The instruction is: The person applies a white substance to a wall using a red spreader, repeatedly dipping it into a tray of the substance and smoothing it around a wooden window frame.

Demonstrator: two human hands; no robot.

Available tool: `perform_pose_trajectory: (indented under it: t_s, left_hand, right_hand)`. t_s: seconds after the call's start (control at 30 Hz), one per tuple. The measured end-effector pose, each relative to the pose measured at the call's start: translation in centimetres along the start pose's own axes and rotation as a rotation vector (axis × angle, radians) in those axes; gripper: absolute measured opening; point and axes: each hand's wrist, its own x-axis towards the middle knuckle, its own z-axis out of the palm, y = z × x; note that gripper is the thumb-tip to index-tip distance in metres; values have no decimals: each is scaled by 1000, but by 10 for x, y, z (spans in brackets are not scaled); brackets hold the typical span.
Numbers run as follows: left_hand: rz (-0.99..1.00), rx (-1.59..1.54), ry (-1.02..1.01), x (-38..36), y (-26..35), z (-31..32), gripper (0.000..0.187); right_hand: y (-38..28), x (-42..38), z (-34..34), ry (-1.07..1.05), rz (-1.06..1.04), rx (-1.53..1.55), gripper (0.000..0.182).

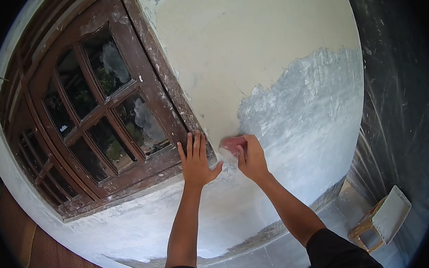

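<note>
My left hand (195,165) lies with fingers spread against the lower right corner of the brown wooden window frame (164,83). Just to its right, my right hand (252,158) pinches a small flat red putty scraper (232,143), pressed to the wall beside the frame. Part of the scraper is covered by my fingers. The wall (208,36) is smooth cream above. A rough grey-white patch (305,99) spreads to the right of my right hand and below it.
Dark plastic sheeting (392,74) hangs along the right side. On the grey tiled floor (252,264), a small stool (365,233) at the lower right bears a whitish tray (392,214). Woven brown panels (59,251) fill the lower left. Glass panes sit in the window.
</note>
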Motion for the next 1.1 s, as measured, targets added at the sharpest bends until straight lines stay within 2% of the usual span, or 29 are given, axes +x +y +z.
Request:
perform_pose_trajectory:
  t_s: [0.07,0.1,0.2,0.23,0.27,0.33,0.37,0.4,0.47,0.53,0.57,0.6,0.67,0.7,0.73,0.8,0.87,0.93,1.0,1.03,1.07,1.1]
  left_hand:
    - [-16,8,1,-1,-3,-1,97]
    - [-9,20,11,0,-3,0,97]
    - [-1,12,2,-2,-1,1,99]
    - [1,1,-6,0,-1,0,101]
    - [3,0,-6,0,0,1,101]
    - [-6,21,-2,-1,-1,1,96]
    - [-7,24,1,-2,-2,0,96]
    - [-8,27,-4,-2,-1,0,96]
    - [-15,27,-11,-2,-1,0,96]
    - [-18,2,-15,0,0,-2,96]
    - [-14,0,-18,-1,0,-1,96]
    - [-11,10,-13,-1,0,0,96]
    - [-9,26,-8,-3,-1,0,96]
    - [-5,28,-4,-2,-1,1,96]
    - [-5,28,1,-1,-1,1,96]
    - [-12,22,-7,0,-3,1,96]
    - [-13,12,-14,-1,1,1,97]
    - [-19,13,-21,0,0,-1,96]
    - [-9,25,-12,-1,-1,1,97]
    - [-4,30,-4,-1,-1,1,97]
    - [-7,31,-4,-1,-2,1,97]
    - [-8,33,-9,1,-2,1,96]
  right_hand:
    - [15,3,-14,442,260,-15,28]
    - [13,4,-13,442,257,-15,28]
    - [-5,-4,-4,205,197,68,28]
    - [-5,-7,5,108,106,50,29]
    - [0,-5,4,110,107,49,29]
    - [11,9,-1,338,127,-146,31]
    - [16,12,-9,473,220,-139,32]
    - [14,14,-15,544,387,19,32]
    - [3,12,-10,486,281,-20,31]
    - [-15,4,5,197,139,59,30]
    - [-9,2,12,143,37,-29,30]
    - [-4,4,11,147,38,-29,30]
    - [12,13,-1,469,305,-54,31]
    - [14,17,-11,566,452,102,30]
    - [-11,25,-20,606,414,109,28]
    - [-11,22,-8,405,288,139,30]
    - [-15,23,4,149,33,43,29]
    - [-6,35,-1,147,71,-18,30]
    - [13,47,-14,486,198,-83,30]
    - [6,55,-25,545,331,22,31]
    - [-5,58,-29,532,329,91,29]
    - [-5,55,-24,408,190,37,29]
